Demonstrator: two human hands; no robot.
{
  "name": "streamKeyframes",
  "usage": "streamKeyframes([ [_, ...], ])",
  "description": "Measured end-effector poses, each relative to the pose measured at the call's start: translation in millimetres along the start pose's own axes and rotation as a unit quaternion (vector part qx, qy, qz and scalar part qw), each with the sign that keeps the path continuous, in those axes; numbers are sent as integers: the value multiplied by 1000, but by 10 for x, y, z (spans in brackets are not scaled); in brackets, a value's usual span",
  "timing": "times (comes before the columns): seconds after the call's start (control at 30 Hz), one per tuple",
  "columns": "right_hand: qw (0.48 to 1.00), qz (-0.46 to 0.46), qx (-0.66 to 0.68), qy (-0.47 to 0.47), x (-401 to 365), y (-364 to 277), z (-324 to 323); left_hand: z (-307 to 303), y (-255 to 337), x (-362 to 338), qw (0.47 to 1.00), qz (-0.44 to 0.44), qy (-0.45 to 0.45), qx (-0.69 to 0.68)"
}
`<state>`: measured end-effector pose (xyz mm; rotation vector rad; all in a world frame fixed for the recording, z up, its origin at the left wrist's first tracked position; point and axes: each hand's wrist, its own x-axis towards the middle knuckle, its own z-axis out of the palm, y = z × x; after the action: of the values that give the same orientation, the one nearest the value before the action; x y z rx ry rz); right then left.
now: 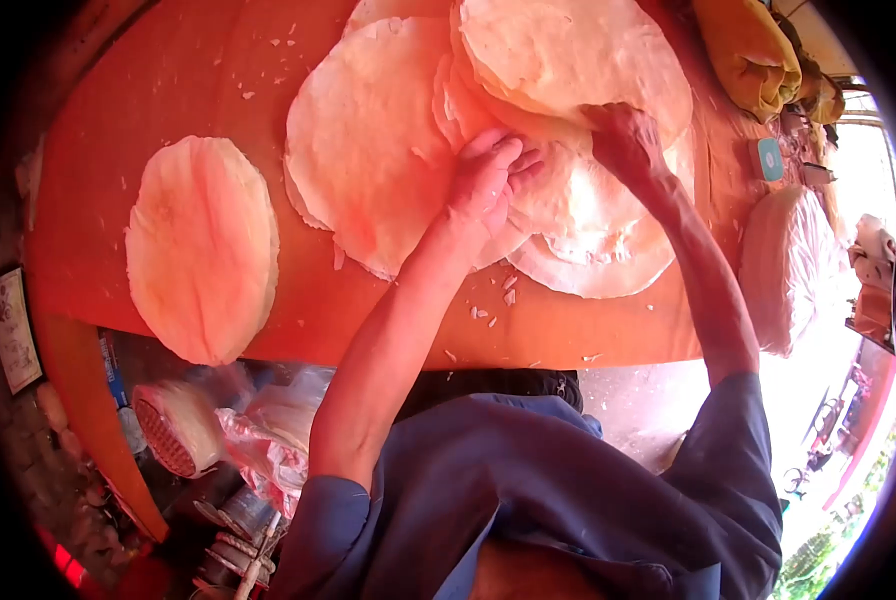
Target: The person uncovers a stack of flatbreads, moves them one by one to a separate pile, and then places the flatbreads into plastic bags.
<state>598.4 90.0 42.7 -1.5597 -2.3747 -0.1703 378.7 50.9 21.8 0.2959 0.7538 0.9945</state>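
Observation:
Large, thin, round flatbreads lie in overlapping piles on the orange table. My right hand [628, 145] is closed, its fingers pinching the near edge of the top flatbread [578, 50], which lifts slightly there. My left hand [490, 178] hovers over the piles, palm partly turned up and fingers loosely curled and apart; nothing shows in it. Beside it on the left is another pile with a broad flatbread [368, 140] on top. Beneath my hands lies a flatbread [588, 200] with a ragged, flaking near edge.
A single oval flatbread [203, 250] lies apart at the left, reaching the near edge of the orange table [388, 330]. Crumbs dot the surface. At right are a plastic-wrapped stack [788, 270], a small teal item [768, 158] and a yellow cloth bundle [748, 55]. Plastic-wrapped goods [183, 425] sit below left.

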Motion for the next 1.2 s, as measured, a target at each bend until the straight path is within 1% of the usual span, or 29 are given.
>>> streamKeyframes([
  [0.07, 997, 50, 53, 3, -70, -9, -40, 28, -20, 14, 1000, 2, 6, 7],
  [0.1, 997, 57, 55, 3, -58, 21, -77, 44, -18, 28, 1000, 3, 19, 11],
  [0.17, 990, 106, 82, -36, -2, 88, -163, 66, -18, 80, 999, 3, 29, 19],
  [0.2, 989, 112, 83, -36, -4, 67, -159, 72, -35, 93, 999, 16, 34, 17],
  [0.27, 995, 85, 57, -21, 53, -51, -128, 95, -52, 125, 999, 26, 37, 20],
  [0.33, 994, 83, 62, -20, 64, -96, -53, 108, -58, 160, 999, 24, 39, -26],
  [0.37, 995, 81, 59, -21, 78, -113, -40, 92, -42, 177, 999, 22, 41, -24],
  [0.47, 994, 88, 57, -28, 201, -122, -57, 60, -1, 235, 999, -18, 32, -28],
  [0.53, 993, 85, 48, -70, 315, -168, -64, 86, 21, 253, 1000, -18, 14, -18],
  [0.57, 993, 87, 35, -71, 292, -222, -45, 143, 59, 226, 1000, -17, 8, -8],
  [0.6, 990, 101, 59, -83, 228, -243, 12, 136, 78, 234, 1000, -17, 5, -7],
  [0.67, 989, 44, 141, 11, 64, -281, 69, 76, 134, 263, 999, -53, -10, 8],
  [0.73, 988, 49, 148, -6, -56, -356, 44, 43, 153, 311, 999, -44, -14, 27],
  [0.77, 990, 66, 125, 23, -78, -406, 54, 50, 149, 323, 998, -35, -23, 47],
  [0.83, 988, 100, 89, 81, -70, -424, 119, 119, 147, 327, 998, -27, -38, 44],
  [0.87, 988, 101, 88, 82, -51, -377, 148, 150, 156, 312, 998, -15, -49, 40],
  [0.9, 990, 114, 63, 54, -29, -318, 186, 163, 167, 280, 998, -16, -49, 42],
  [0.93, 991, 126, 37, 27, 25, -288, 179, 169, 181, 241, 998, -25, -18, 62],
  [0.97, 994, 100, 33, 3, 77, -225, 150, 167, 185, 203, 996, -35, 14, 81],
  [1.0, 994, 103, 33, 2, 87, -168, 97, 148, 181, 172, 996, -37, 14, 82],
  [1.07, 990, 140, -8, 30, 204, -99, -163, 77, 178, 119, 986, -59, 84, 135],
  [1.1, 992, 102, 35, -61, 239, -24, -472, 64, 174, 79, 985, -62, 89, 133],
  [1.13, 992, 101, 34, -62, 202, -56, -373, 95, 174, 70, 991, -63, 65, 99],
  [1.17, 995, 96, 31, -8, 133, -88, -175, 136, 169, 91, 995, -61, 37, 66],
  [1.2, 994, 91, 29, 45, 48, -114, 17, 138, 139, 124, 995, -61, 36, 64],
])
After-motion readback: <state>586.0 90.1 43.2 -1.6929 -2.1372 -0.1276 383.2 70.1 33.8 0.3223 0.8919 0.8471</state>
